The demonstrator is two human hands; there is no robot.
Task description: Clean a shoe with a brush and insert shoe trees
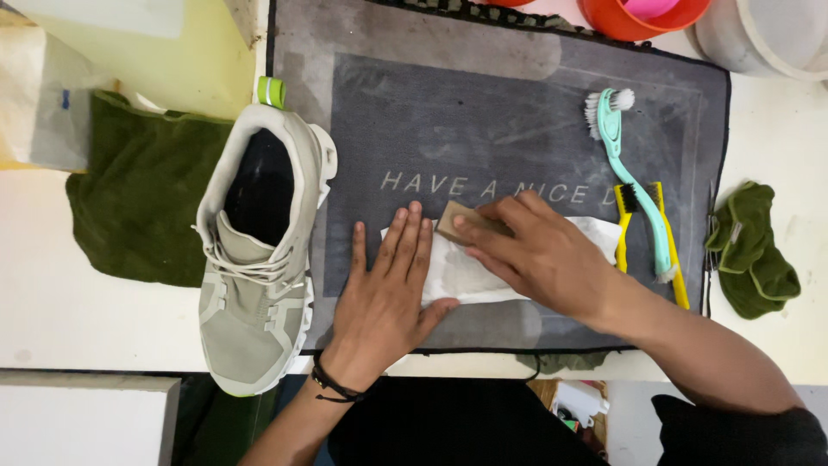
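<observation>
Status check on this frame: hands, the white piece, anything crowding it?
Left hand flat, pinning white insole on grey mat. Right hand presses small tan block onto it. Brushes and shoe lie clear.

white insole (483, 267) and small tan block (461, 223) on the grey mat (517, 138)

the insole is a thin, flat, white piece, a little creased, lying lengthwise across the mat's lower middle, closer to the near edge than the far one, with one end towards the mat's right edge. much of it is covered; the bare part shows pale and slightly mottled. the tan block is small, rectangular and brownish, like a stiff sponge or eraser, sitting tilted on the insole's far edge near its left end, touching it. only its left corner and top face can be seen.
</observation>
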